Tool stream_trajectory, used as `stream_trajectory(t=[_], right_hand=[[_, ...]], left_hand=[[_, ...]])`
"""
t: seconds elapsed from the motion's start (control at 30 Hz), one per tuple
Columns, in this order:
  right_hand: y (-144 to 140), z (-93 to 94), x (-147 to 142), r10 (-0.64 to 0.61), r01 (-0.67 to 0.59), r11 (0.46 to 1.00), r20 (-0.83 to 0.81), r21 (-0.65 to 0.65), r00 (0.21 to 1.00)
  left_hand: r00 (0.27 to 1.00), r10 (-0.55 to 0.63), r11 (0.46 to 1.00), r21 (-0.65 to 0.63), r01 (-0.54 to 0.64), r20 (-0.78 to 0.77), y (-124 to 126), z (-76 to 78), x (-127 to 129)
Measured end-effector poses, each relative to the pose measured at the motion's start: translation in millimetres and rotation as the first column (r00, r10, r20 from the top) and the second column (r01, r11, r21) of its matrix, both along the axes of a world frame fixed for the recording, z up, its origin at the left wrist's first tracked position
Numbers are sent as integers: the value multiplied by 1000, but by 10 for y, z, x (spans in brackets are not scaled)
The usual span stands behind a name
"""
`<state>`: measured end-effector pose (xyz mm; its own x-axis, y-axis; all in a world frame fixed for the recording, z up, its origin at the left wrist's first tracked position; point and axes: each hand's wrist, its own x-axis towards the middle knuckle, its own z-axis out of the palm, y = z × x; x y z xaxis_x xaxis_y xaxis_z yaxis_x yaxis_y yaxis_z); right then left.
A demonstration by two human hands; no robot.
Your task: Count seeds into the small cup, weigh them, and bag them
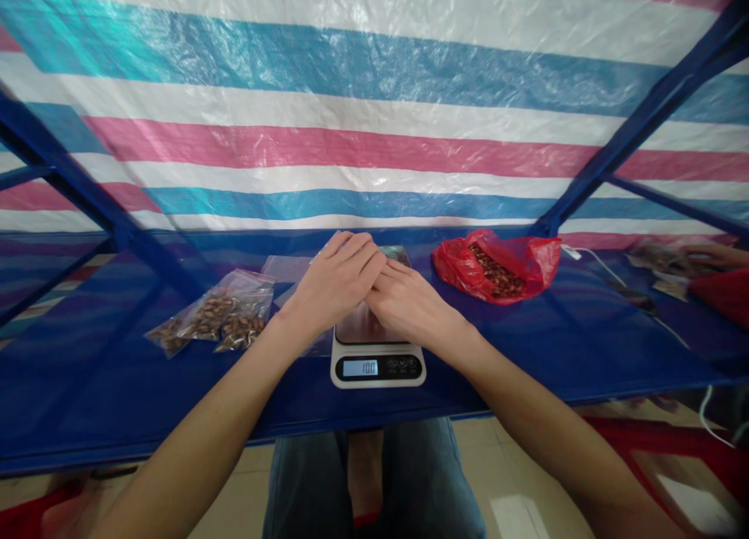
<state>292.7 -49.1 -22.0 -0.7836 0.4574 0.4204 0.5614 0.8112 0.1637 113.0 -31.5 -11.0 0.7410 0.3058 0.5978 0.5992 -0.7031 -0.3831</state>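
Both hands meet above a white kitchen scale (379, 372) whose display reads 10.0. My left hand (346, 270) is closed, with its fingers bent over the fingertips of my right hand (403, 301). The fingers of my right hand are also curled, and whatever the two hold is hidden beneath them. A bit of something shiny, perhaps clear plastic, shows just behind the fingers. To the left of the scale lie flat clear plastic bags (288, 267), partly covered by my left forearm.
Zip bags of brown nuts or seeds (211, 313) lie on the blue shelf (105, 383) at left. An open red plastic bag (456, 270) of similar brown pieces (497, 274) stands at right. Farther right are a cable (602, 266) and another person's hand (717, 257). Blue posts flank a striped sheet.
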Motion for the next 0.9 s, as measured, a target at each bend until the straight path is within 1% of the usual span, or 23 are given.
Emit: stream_trajectory(t=[0.1,0.2,0.27,0.37,0.43,0.47,0.53,0.6,0.67,0.73,0.8,0.9], right_hand=[[-31,3,-15,-9,9,996,9,85,1000],[-32,10,-10,11,-11,996,0,92,1000],[-22,24,8,54,-52,996,-33,79,998],[-14,86,75,181,-184,983,-182,1,967],[-10,148,154,225,-266,961,-341,-77,913],[-6,177,204,208,-280,954,-427,-111,880],[9,207,320,107,-251,949,-558,-189,823],[30,184,437,-22,-196,936,-605,-292,796],[44,105,529,-97,-168,904,-573,-393,814],[44,-7,575,-119,-154,883,-530,-442,840],[34,-124,569,-136,-117,884,-490,-453,861],[31,-263,497,-169,-67,893,-468,-445,868]], left_hand=[[1000,-22,999,-23,22,18,-7,10,2],[997,-48,999,-14,49,54,-3,19,-13],[995,-59,998,-14,60,81,8,19,-31],[990,-49,998,-42,55,135,47,10,-86],[987,-17,996,-83,31,162,88,-3,-139],[987,11,994,-111,7,161,112,-13,-167],[988,78,983,-175,-54,132,158,-40,-218],[986,140,964,-241,-114,94,198,-74,-251],[982,178,938,-310,-152,57,224,-111,-257],[979,201,912,-369,-177,27,233,-144,-239],[974,226,892,-405,-201,14,225,-167,-207],[970,244,872,-437,-219,-1,198,-176,-158]])
